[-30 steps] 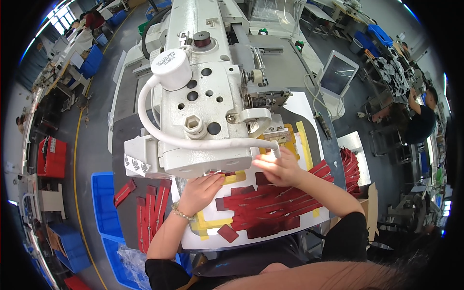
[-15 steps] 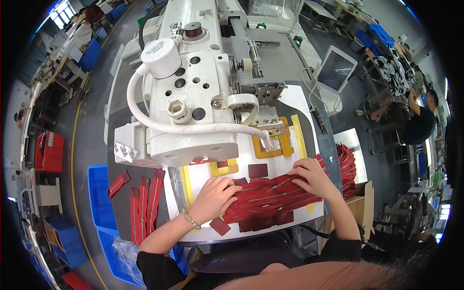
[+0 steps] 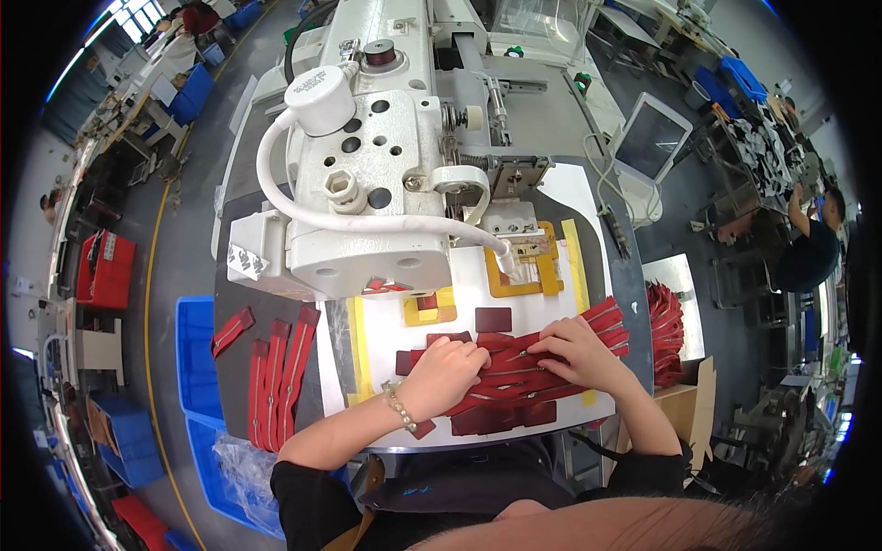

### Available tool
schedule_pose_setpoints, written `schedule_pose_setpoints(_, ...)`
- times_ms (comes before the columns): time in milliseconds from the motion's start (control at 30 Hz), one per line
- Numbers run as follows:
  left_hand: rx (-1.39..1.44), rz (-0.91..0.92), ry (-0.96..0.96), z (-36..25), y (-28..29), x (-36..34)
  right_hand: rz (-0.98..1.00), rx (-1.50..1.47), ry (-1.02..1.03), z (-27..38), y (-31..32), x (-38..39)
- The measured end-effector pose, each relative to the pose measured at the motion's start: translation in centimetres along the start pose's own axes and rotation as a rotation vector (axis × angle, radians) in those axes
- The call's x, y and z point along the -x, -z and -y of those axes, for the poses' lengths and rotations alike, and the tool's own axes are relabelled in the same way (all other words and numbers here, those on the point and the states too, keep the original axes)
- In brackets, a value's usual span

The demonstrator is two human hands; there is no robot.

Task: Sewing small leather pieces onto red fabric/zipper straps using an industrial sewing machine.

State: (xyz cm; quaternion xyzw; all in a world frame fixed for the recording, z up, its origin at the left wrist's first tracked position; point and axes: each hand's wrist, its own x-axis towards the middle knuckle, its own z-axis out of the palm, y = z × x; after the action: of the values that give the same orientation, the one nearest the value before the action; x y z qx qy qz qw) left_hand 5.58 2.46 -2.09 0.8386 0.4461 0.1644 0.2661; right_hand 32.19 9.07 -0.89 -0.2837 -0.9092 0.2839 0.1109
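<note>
A bundle of red zippers [image 3: 514, 384] with metal teeth and sliders lies across the white work plate [image 3: 459, 317] in front of me. My left hand [image 3: 448, 375] has its fingers curled down on the bundle's left part; the fingertips are partly hidden. Over the middle of the same bundle, my right hand [image 3: 579, 354] bends its thumb and fingers together on a zipper near a slider. Dark red fabric pieces [image 3: 493, 319] lie beyond the bundle, and more dark red pieces [image 3: 491, 419] show along its near side.
A white sewing machine head [image 3: 367, 211] stands just beyond my hands, with a yellow clamp frame [image 3: 524, 283] at its right. Several more zippers [image 3: 280, 376] lie at the left. Blue bins [image 3: 197, 367] stand beside the table; another red zipper bundle [image 3: 663, 331] is at the right.
My left hand has slid to the right over the zippers, and its fingers are more curled. The right hand has shifted a little left along the bundle. The whole view has moved slightly.
</note>
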Motion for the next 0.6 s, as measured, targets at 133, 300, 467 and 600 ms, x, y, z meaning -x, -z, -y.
schedule_pose_setpoints(133, -0.034, -0.024, -0.015, -0.7, -0.1, 0.1, 0.046, -0.023, -0.012, 0.7, 0.1, -0.3)
schedule_pose_setpoints(300, -0.181, -0.151, -0.111, -4.0, 2.4, -0.1, -0.010, -0.053, 0.007, 1.5, 0.7, -0.2)
schedule_pose_setpoints(467, -0.252, -0.252, -0.087, -3.4, 3.9, 0.0, 0.358, -0.572, -0.334, -0.5, 5.0, 0.2)
schedule_pose_setpoints(600, -0.364, -0.327, -0.042, -1.6, 3.2, -0.6, 0.124, -0.560, -0.428, -1.3, 5.8, -2.1)
